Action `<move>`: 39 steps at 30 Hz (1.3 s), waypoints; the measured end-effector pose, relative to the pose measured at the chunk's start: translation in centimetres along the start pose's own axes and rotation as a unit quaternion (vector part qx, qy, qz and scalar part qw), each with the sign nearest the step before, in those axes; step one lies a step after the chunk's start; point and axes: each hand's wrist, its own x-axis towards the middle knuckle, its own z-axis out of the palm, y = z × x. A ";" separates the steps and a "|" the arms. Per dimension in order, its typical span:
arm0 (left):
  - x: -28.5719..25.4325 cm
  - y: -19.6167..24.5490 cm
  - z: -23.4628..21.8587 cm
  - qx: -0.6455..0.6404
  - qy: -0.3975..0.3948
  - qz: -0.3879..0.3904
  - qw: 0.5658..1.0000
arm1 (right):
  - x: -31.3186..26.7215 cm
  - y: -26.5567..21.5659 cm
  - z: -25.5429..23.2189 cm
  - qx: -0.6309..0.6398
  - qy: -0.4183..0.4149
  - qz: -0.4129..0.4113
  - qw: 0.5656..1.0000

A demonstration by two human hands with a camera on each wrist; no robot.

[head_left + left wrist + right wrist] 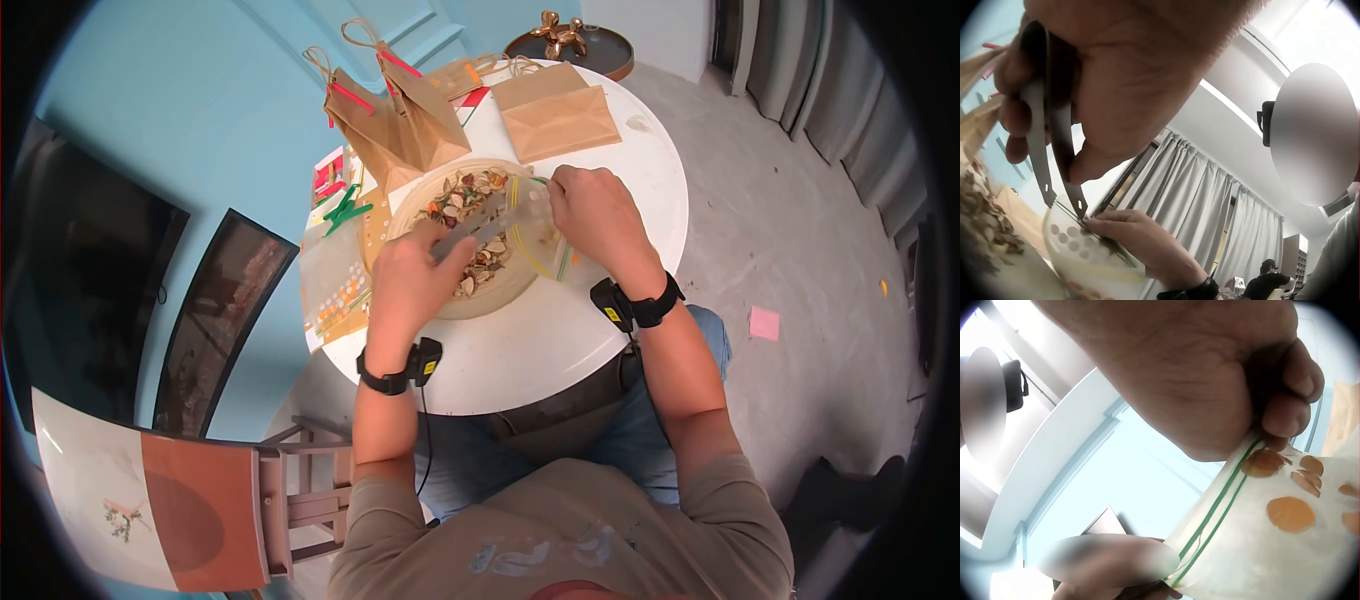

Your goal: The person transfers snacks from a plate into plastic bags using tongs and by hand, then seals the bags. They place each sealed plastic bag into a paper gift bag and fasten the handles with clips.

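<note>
My left hand (pixel 413 285) holds metal tongs (pixel 1036 134), their two flat arms slightly apart. The tong tips point at the green-lined edge of a translucent zip bag (pixel 1229 550). That bag has round spots and a green double line along its mouth. My right hand (pixel 603 222) pinches the bag's upper edge and holds it over the right side of a large pale bowl (pixel 475 308). Dried petals and flower pieces (pixel 458 203) in brown, orange and red fill the bowl. Between the tong tips, no piece shows in the left wrist view.
The round white table (pixel 570 340) bears brown paper bags (pixel 400 120) standing at the back and a flat one (pixel 557 112) to the right. Green clips (pixel 345 212) and another spotted bag (pixel 338 290) lie left. A pink note (pixel 764 323) is on the floor.
</note>
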 end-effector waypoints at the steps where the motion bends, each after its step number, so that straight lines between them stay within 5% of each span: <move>1: -0.3 -0.9 -0.4 0.002 -0.002 0.000 1.000 | -0.1 0.1 0.1 0.003 0.010 -0.010 1.000; 12: -3.7 -12.4 -2.0 0.073 -0.045 -0.133 0.987 | -0.4 -0.3 -0.5 -0.004 -0.007 0.001 1.000; 21: -1.6 -7.7 -0.3 0.083 -0.084 -0.082 0.990 | -0.2 -0.7 -0.1 -0.008 -0.017 0.010 1.000; 33: -0.5 -9.4 2.7 0.085 -0.053 -0.008 0.995 | -0.1 -0.1 0.3 -0.003 -0.019 0.007 1.000; 39: -0.7 -8.9 2.2 0.064 -0.043 -0.041 0.996 | -0.1 -0.3 0.1 -0.003 -0.021 0.010 1.000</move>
